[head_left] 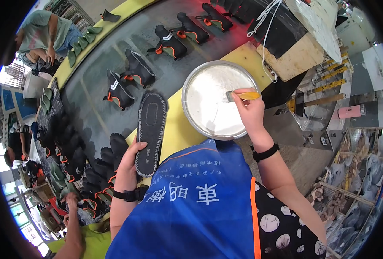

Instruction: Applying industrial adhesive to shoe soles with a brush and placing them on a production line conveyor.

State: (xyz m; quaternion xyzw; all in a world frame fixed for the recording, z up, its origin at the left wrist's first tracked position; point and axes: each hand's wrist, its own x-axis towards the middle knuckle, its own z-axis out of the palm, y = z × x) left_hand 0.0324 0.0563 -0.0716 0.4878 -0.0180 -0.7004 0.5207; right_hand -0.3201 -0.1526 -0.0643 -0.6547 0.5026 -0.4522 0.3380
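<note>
A bare yellow desk strip [172, 126] leaves passage mid-frame between the stitched shoe sole [152, 125] and metal basin [184, 102], while black shoe uppers [173, 42] obstruct the upper centre.

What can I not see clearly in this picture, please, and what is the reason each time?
All in the head view:
Most fingers of the left grip: hidden behind the black shoe.
The shoe's far side: turned away from the camera.
The bristle tips of the brush: lost against the bright white contents of the bowl.
The co-worker in yellow-green: cut off by the lower edge.
Grey items at far right: too small to identify.
</note>
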